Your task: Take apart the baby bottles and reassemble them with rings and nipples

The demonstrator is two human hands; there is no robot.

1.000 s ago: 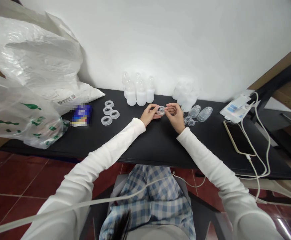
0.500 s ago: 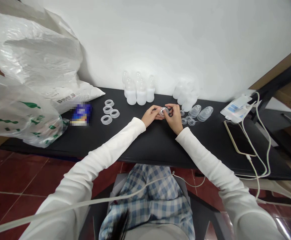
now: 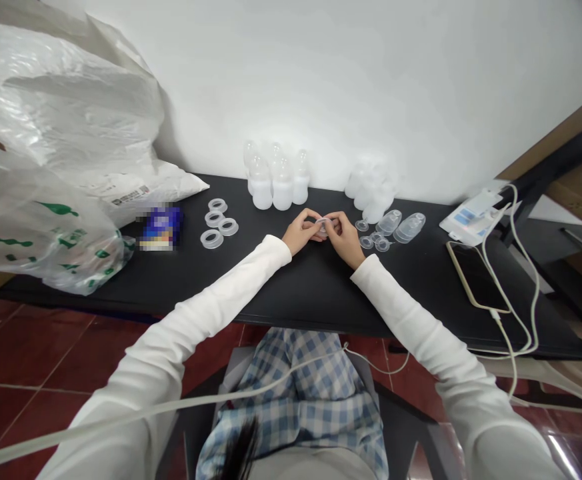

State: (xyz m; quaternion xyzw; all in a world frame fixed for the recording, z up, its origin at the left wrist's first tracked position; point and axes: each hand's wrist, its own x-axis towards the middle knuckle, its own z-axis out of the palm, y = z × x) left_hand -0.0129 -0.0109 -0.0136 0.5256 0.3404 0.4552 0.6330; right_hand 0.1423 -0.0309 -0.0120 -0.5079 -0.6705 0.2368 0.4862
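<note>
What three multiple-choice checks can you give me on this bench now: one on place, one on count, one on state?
1. Where do the baby bottles stand? A) on the floor B) by the white wall C) in the plastic bag
2. What do the left hand and right hand do? A) pinch a small clear piece together B) lie apart C) hold a bottle
3. How many clear rings lie left of the hands? A) two B) four C) six
Answers: 1 B, beside the wall; 2 A, fingertips meet on it; 3 B, grouped together.
</note>
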